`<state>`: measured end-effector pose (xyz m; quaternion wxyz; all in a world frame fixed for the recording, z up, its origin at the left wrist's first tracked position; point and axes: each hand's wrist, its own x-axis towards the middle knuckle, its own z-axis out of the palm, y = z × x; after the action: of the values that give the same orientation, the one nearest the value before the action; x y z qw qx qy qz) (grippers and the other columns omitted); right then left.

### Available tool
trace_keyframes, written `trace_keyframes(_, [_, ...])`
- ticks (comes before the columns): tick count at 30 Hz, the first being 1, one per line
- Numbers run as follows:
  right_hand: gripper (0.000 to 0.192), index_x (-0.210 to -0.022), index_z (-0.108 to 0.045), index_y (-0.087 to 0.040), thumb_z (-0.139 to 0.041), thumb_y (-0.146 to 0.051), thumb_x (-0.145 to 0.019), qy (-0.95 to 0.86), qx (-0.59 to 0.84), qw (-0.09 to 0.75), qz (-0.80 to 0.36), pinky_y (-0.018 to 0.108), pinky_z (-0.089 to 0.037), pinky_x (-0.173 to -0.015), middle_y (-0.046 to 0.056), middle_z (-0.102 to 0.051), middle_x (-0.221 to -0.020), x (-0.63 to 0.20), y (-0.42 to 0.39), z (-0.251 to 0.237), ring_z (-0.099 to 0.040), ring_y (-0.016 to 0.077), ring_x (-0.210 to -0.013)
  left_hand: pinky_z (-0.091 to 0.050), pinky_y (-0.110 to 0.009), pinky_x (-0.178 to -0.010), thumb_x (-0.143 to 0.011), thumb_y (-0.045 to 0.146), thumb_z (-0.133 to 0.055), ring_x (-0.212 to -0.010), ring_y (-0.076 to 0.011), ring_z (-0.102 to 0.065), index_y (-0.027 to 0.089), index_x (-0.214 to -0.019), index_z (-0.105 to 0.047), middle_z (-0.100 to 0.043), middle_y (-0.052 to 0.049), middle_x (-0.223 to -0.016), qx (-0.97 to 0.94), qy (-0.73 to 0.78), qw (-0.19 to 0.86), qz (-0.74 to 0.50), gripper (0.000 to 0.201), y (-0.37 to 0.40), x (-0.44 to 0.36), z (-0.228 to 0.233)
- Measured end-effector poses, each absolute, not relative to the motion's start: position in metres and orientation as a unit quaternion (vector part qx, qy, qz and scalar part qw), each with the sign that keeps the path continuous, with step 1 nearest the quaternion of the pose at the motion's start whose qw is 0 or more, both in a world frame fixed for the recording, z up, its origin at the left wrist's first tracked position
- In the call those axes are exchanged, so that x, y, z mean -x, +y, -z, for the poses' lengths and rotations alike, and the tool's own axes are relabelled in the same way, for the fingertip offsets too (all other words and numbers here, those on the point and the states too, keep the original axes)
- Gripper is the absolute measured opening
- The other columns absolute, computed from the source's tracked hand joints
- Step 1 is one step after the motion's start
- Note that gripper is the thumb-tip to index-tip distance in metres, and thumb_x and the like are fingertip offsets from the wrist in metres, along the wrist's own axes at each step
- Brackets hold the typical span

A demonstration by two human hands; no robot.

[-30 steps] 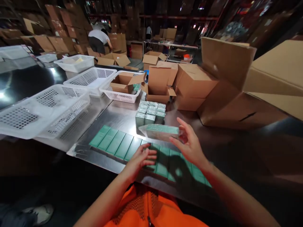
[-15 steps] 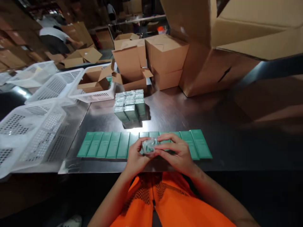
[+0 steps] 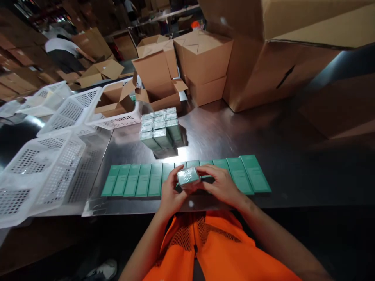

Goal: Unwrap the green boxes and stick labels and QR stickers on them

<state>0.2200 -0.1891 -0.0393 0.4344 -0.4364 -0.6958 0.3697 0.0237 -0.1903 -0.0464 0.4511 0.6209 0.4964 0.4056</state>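
Note:
Between my two hands is a small green box in clear film (image 3: 188,176), its shiny wrapped end facing up. My left hand (image 3: 172,192) grips its left side with thumb and fingers. My right hand (image 3: 220,184) closes on its right side. Under and behind the hands, a row of flat green boxes (image 3: 141,180) lies side by side along the table's near edge; my hands hide part of the middle ones. Farther back, a block of upright film-wrapped green boxes (image 3: 160,128) stands packed together.
White perforated baskets (image 3: 63,171) line the left side, one holding an open carton (image 3: 113,102). Cardboard boxes (image 3: 202,66) stand along the back of the metal table (image 3: 211,128), a large one (image 3: 263,74) at right. A person (image 3: 63,50) bends over cartons at far left.
The film on the held box's end now looks smoother and flatter, where it was crumpled under my right fingers. Those fingers have moved off the end to its side. The view has shifted slightly.

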Motion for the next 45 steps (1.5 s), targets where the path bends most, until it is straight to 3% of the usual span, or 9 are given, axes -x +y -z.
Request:
trace_keyframes(5, [0.035, -0.118, -0.069, -0.022, -0.07, -0.017, -0.083, -0.747, 0.481, 0.345, -0.303, 0.05, -0.051, -0.095, 0.011, -0.07, -0.112, -0.225, -0.195, 0.048, -0.062, 0.0298, -0.109, -0.055, -0.043, -0.081, -0.075, 0.02, -0.072, -0.089, -0.0285, -0.069, 0.023, -0.083, -0.07, -0.072, -0.005, -0.084, -0.7, 0.498, 0.419, -0.295, 0.008, -0.188, -0.026, 0.057])
trace_keyframes(8, [0.07, -0.141, -0.051, -0.024, -0.079, -0.029, -0.078, -0.748, 0.443, 0.377, -0.32, 0.05, -0.045, -0.106, 0.014, -0.055, -0.138, -0.23, -0.196, 0.031, -0.051, 0.0304, -0.127, -0.052, -0.047, -0.093, -0.074, 0.014, -0.071, -0.107, -0.0303, -0.065, 0.024, -0.098, -0.07, -0.072, -0.008, -0.105, -0.73, 0.476, 0.37, -0.321, 0.026, -0.19, -0.026, 0.06])
trace_keyframes(10, [0.074, -0.141, -0.051, -0.025, -0.083, -0.036, -0.075, -0.735, 0.402, 0.401, -0.369, 0.042, -0.05, -0.099, 0.011, -0.057, -0.135, -0.231, -0.194, 0.015, -0.057, 0.0269, -0.119, -0.052, -0.046, -0.094, -0.073, 0.017, -0.074, -0.111, -0.0296, -0.064, 0.022, -0.118, -0.064, -0.069, -0.011, -0.118, -0.739, 0.459, 0.352, -0.346, 0.046, -0.194, -0.023, 0.061])
trace_keyframes(14, [0.033, -0.111, -0.071, -0.022, -0.076, -0.035, -0.082, -0.666, 0.401, 0.416, -0.472, 0.026, -0.054, -0.068, 0.005, -0.069, -0.105, -0.228, -0.186, -0.004, -0.065, 0.0176, -0.087, -0.056, -0.038, -0.086, -0.078, 0.037, -0.076, -0.102, -0.0252, -0.067, 0.02, -0.142, -0.045, -0.067, -0.012, -0.118, -0.737, 0.415, 0.297, -0.442, 0.074, -0.2, -0.012, 0.059])
trace_keyframes(26, [0.042, -0.106, -0.07, -0.022, -0.078, -0.048, -0.074, -0.462, 0.437, 0.495, -0.592, 0.021, -0.05, -0.051, 0.002, -0.066, -0.09, -0.21, -0.177, -0.009, -0.059, 0.0133, -0.071, -0.049, -0.038, -0.086, -0.084, 0.01, -0.063, -0.098, -0.0233, -0.059, 0.02, -0.088, -0.062, -0.064, -0.006, -0.091, -0.784, 0.367, -0.042, -0.499, 0.01, -0.209, -0.013, 0.027])
trace_keyframes(32, [0.039, -0.082, -0.07, -0.021, -0.076, -0.059, -0.076, -0.386, 0.487, 0.618, -0.482, 0.023, -0.054, -0.064, 0.001, -0.068, -0.077, -0.295, -0.107, -0.021, -0.062, 0.0132, -0.068, -0.048, -0.041, -0.094, -0.087, 0.01, -0.05, -0.107, -0.0248, -0.063, 0.019, -0.091, -0.057, -0.071, -0.009, -0.096, -0.849, 0.242, 0.14, -0.448, 0.012, -0.236, -0.029, 0.036])
trace_keyframes(37, [0.032, -0.081, -0.069, -0.017, -0.066, -0.047, -0.09, -0.423, 0.672, 0.398, -0.459, 0.023, -0.049, -0.052, 0.005, -0.068, -0.073, -0.375, -0.063, -0.009, -0.059, 0.0137, -0.058, -0.046, -0.023, -0.058, -0.095, 0.023, -0.046, -0.055, -0.0114, -0.053, 0.02, -0.077, -0.052, -0.055, 0.002, -0.062, -0.724, 0.348, 0.409, -0.433, 0.019, -0.263, -0.026, 0.057])
trace_keyframes(42, [0.023, -0.088, -0.07, -0.013, -0.062, -0.034, -0.093, -0.461, 0.726, 0.314, -0.401, 0.027, -0.053, -0.065, 0.008, -0.07, -0.081, -0.391, -0.058, 0.025, -0.063, 0.0162, -0.069, -0.045, -0.025, -0.059, -0.092, 0.051, -0.053, -0.063, -0.0154, -0.054, 0.021, -0.096, -0.071, -0.056, -0.002, -0.071, -0.602, 0.433, 0.573, -0.35, 0.035, -0.267, -0.009, 0.064])
trace_keyframes(45, [0.021, -0.092, -0.072, -0.013, -0.067, -0.033, -0.087, -0.501, 0.749, 0.285, -0.327, 0.04, -0.053, -0.082, 0.012, -0.069, -0.094, -0.389, -0.061, 0.038, -0.063, 0.0267, -0.092, -0.049, -0.033, -0.074, -0.087, 0.063, -0.053, -0.081, -0.0216, -0.059, 0.02, -0.077, -0.077, -0.058, -0.008, -0.088, -0.605, 0.394, 0.632, -0.283, 0.05, -0.273, 0.006, 0.068])
